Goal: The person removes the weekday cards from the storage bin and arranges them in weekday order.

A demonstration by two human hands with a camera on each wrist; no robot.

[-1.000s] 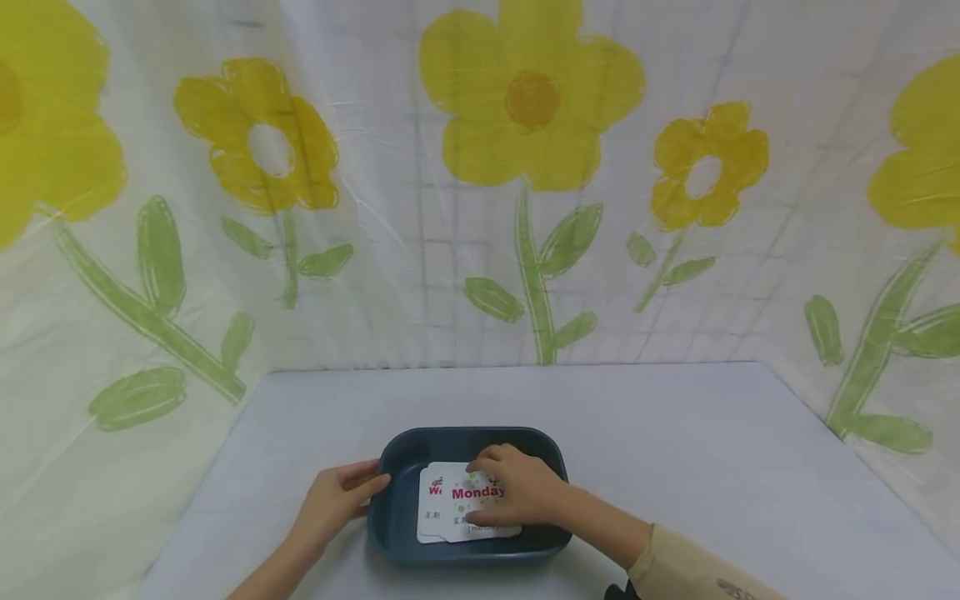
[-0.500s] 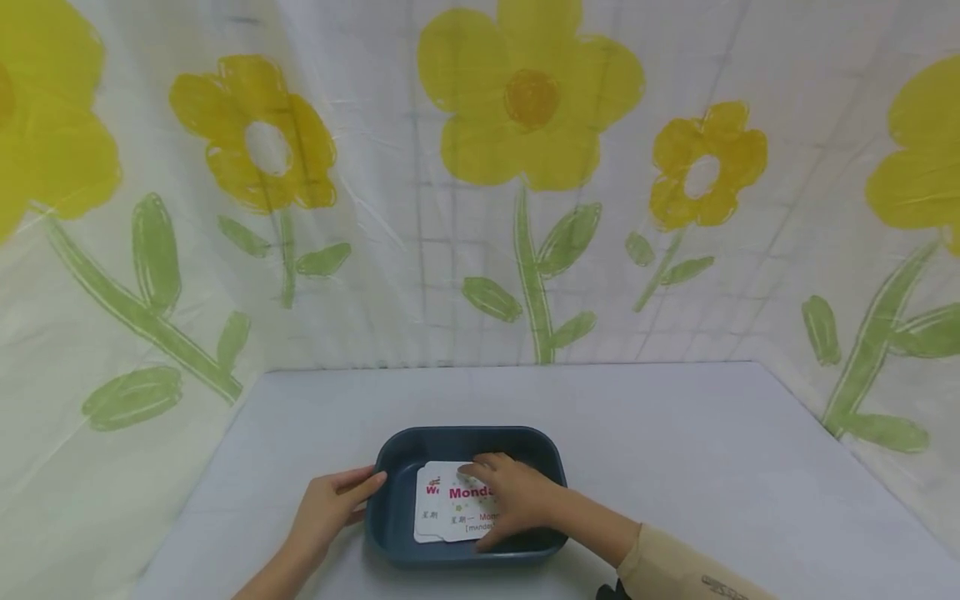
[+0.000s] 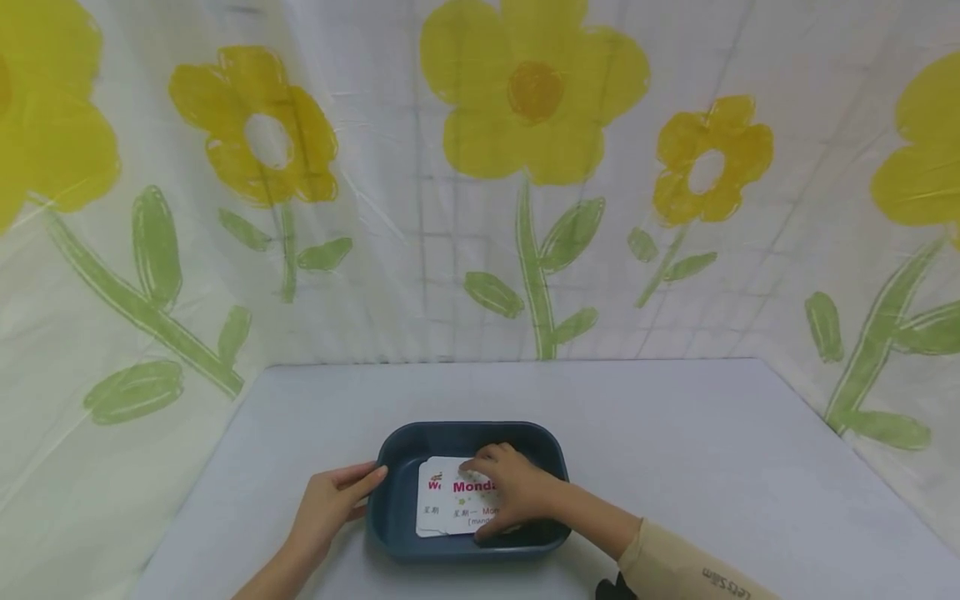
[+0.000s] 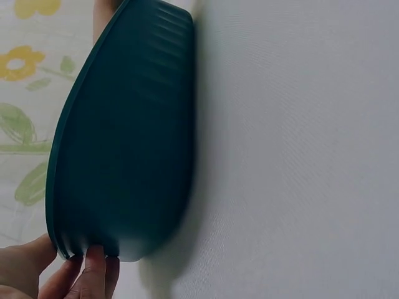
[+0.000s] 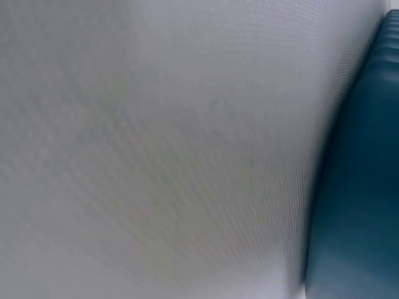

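Note:
A dark blue-green plastic basin (image 3: 397,533) sits on the white table, tilted into view from the side in the left wrist view. White rounded-corner word cards lie inside it: a Monday card (image 3: 467,508) on top, overlapping another card (image 3: 430,500) that begins with "We". My left hand (image 3: 330,500) pinches the basin's left rim, thumb on the edge and fingers against the outer wall (image 4: 124,143). Over the right part of the Monday card spreads my right hand (image 3: 521,492), its thumb near the lower edge and its index finger across the upper part. Its palm hides the card's right side.
White table surface (image 3: 675,450) surrounds the basin. Behind it hangs a white curtain (image 3: 375,250) printed with yellow flowers. A beige sleeve (image 3: 682,562) covers the right forearm, with a small black object (image 3: 615,587) beside it at the lower edge.
My right hand has shifted slightly, its thumb moving from the card's face down to near its lower edge. My left hand stays on the rim.

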